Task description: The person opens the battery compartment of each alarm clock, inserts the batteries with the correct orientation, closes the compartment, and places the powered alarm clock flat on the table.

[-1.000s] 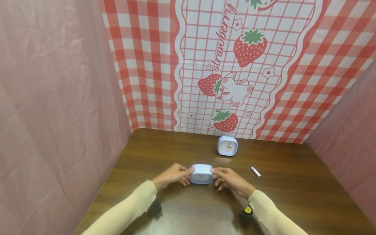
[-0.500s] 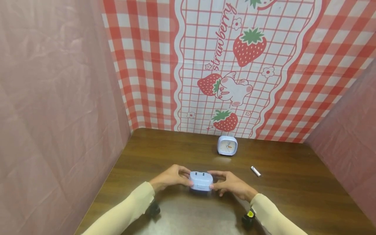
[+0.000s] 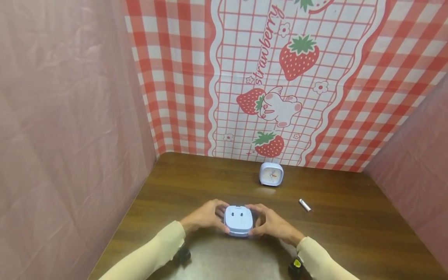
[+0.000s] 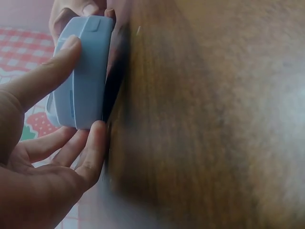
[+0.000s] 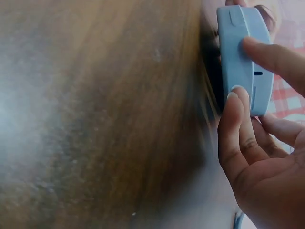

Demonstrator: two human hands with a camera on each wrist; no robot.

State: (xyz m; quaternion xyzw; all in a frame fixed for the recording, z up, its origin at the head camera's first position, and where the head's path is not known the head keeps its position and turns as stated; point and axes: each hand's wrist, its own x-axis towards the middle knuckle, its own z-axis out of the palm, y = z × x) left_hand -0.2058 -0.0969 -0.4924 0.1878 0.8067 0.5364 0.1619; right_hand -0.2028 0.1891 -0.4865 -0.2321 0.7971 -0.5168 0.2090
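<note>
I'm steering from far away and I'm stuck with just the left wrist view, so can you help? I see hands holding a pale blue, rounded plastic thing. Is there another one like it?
Observer: Yes, the head view shows a pale blue, rounded-square plastic clock standing farther back on the brown wooden table.
Operator: Cool! Anything small lying around?
Observer: A small, mostly white cylinder, maybe a battery, lies to the right of that clock and nearer the person.
Operator: And what's on top of the held thing?
Observer: Two small dark knobs on its upward face.
</note>
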